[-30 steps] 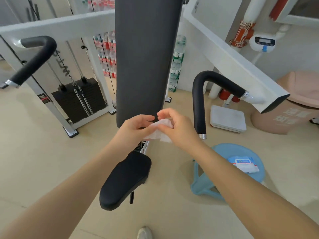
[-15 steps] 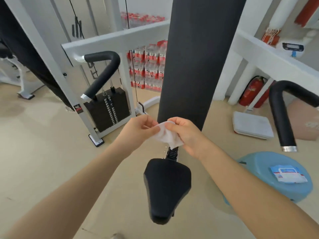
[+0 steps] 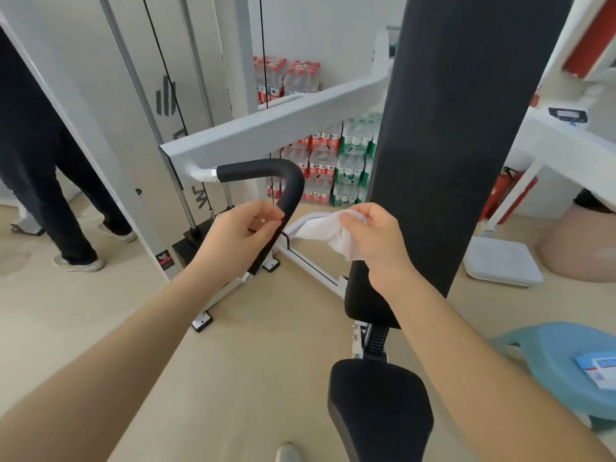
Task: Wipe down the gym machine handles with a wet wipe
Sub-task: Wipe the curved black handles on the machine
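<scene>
Resting on blue stool point(image 3: 546, 358): wipe packet point(image 3: 600, 370)

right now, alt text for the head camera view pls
A person's right hand holds a crumpled white wet wipe beside a gym machine's curved black foam handle, while the left hand is at that handle, fingers curled. Below is a black seat; a blue stool stands at right.

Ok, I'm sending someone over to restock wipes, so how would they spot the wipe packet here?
Start at the tall black back pad of the gym machine, then look down to its right for the pale blue plastic stool on the floor. The wipe packet lies flat on its top: a white and blue pack, the only thing on the stool.
</scene>
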Demonstrator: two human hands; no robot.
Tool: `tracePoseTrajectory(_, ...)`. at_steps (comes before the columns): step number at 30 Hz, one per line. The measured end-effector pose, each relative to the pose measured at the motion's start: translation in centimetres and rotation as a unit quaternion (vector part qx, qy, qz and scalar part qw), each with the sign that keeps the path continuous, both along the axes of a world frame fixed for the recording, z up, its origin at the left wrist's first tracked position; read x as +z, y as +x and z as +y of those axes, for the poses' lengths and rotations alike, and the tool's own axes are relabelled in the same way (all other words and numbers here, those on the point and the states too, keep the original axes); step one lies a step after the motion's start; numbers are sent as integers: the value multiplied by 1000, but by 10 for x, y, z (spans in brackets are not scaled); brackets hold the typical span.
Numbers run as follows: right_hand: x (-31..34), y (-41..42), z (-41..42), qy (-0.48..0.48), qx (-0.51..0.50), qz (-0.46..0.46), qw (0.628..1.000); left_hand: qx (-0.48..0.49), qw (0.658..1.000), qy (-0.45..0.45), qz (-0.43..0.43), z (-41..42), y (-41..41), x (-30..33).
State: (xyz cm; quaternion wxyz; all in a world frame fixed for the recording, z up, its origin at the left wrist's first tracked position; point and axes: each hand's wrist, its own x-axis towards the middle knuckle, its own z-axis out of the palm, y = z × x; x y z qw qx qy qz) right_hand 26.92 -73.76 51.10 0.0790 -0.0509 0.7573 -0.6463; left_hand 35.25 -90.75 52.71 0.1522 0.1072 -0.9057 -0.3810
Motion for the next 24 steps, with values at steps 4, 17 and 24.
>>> tracePoseTrajectory(4, 19, -31, -51, 46, -31, 77, 995, -7, 984, -175, -3, -51, -30, 7)
tracePoseTrajectory(17, 19, -72, -193, 395, 95, 359, 840, -105, 942, -312, -72, -181, -115, -1)
tracePoseTrajectory(24, -6, -56, -234, 517, 194, 349, 757, -206, 922, -327, -9, -223, -138, -14)
